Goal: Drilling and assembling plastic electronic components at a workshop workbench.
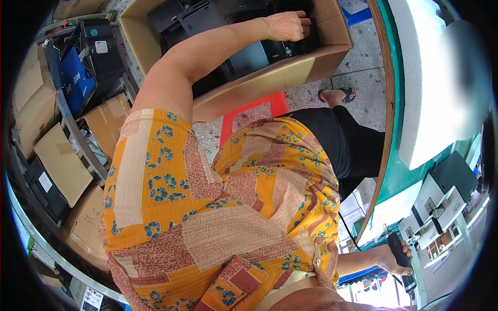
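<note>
My left arm stretches over an open cardboard box [267, 80] full of black plastic casings [199, 23]. Inside its right end is my left hand [288, 26], with the fingers curled down among dark parts; whatever they grip is hidden. A grey-blue flat panel [249, 58] lies in the box below that wrist. At the lower right, beside the table edge, my right hand [395, 259] is closed around a black, rounded, elongated handle [398, 250]. Its exact kind is not clear.
A red plastic stool [279, 103] stands under the box. On the left, a metal rack [78, 132] holds cartons [62, 166] and black equipment [106, 54]. A green-topped table [397, 171] with a white foam block [423, 83] runs along the right.
</note>
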Tool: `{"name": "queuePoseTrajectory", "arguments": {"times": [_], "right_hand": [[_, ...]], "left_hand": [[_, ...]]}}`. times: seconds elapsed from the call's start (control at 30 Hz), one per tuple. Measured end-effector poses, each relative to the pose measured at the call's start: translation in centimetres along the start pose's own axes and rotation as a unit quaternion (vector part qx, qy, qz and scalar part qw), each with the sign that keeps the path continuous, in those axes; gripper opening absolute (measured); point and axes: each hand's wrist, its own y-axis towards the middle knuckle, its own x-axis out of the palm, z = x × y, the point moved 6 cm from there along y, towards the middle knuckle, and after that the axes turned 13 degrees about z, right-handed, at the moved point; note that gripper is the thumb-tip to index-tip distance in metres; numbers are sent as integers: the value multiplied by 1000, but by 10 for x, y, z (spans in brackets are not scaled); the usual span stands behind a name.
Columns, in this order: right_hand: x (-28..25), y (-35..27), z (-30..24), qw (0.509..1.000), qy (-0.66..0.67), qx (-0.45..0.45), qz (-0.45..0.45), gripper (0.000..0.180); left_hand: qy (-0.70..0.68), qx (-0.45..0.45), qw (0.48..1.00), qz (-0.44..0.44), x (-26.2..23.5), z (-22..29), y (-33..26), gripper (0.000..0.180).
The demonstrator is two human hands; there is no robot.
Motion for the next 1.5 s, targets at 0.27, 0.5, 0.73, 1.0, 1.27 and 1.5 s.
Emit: {"name": "queuePoseTrajectory", "arguments": {"times": [0.27, 0.5, 0.73, 1.0, 1.27, 1.5], "right_hand": [[-4, 5, 2, 1000, -4, -7, 4, 45], [0, 3, 3, 999, 0, -32, 8, 47], [-20, 2, 36, 997, 74, 37, -1, 60], [-38, -14, 39, 986, 158, 41, -21, 56], [-29, -17, 37, 983, 171, 25, -60, 61], [-30, -14, 35, 978, 192, 21, -81, 65]], "left_hand": [[-21, -1, 997, -72, 9, 4, 0, 29], [-17, -21, 993, -111, 21, 7, -1, 29], [58, -25, 981, -181, 17, 26, -22, 39], [-101, -600, 678, 412, -148, 8, -22, 9], [-157, -382, 827, 381, -324, 19, 154, 13], [-624, -565, 534, 81, -239, 16, 254, 19]]}}
